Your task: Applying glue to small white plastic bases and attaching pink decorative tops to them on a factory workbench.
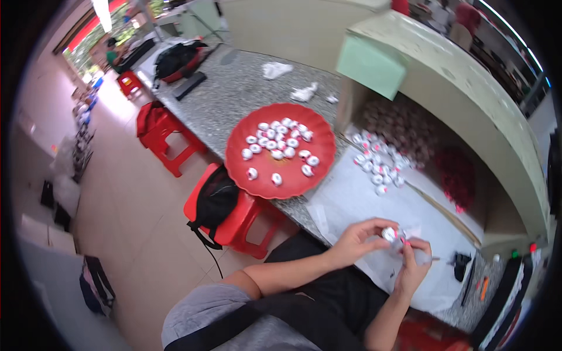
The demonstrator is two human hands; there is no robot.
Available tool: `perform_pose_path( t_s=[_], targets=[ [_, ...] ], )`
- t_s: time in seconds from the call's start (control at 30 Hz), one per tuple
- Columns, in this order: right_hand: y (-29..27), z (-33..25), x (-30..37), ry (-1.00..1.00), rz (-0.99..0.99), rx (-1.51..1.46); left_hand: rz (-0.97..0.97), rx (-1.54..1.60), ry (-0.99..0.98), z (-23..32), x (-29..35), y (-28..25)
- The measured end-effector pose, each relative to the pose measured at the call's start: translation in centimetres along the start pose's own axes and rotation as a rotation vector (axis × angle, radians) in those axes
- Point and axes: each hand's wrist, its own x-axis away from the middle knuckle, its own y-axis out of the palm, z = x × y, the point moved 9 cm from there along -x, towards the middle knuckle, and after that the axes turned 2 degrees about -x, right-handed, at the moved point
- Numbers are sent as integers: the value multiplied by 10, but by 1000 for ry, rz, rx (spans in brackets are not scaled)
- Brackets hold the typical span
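Over the white paper (363,234) on the bench, my left hand (366,237) pinches a small round white piece (389,234) with dark and pink marks between thumb and fingertips. Close beside it on the right, my right hand (413,263) is closed with the fingertips on a small pink piece (405,241). A thin stick end (434,258) juts from the right side of that hand; most of it is hidden. Similar white pieces (377,167) lie grouped on the paper's far part. More rest in a red scalloped tray (246,178) to the left.
A pale green shelf (445,70) arches over the right side, with brownish pieces (398,128) and pink pieces (456,175) beneath. Crumpled tissue (304,92) lies behind the tray. Red stools (252,228) stand left of the bench. An orange tool (484,288) lies at the right.
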Motion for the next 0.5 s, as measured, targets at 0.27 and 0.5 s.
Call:
perform_pose_path(
  t_s=[0.27, 0.5],
  targets=[
    [25, -10, 3, 92, -157, -181, 11, -129, 20, 7, -5, -13],
    [29, 0, 10, 201, -221, -311, -50, -431, 164, 14, -4, 2]
  ],
)
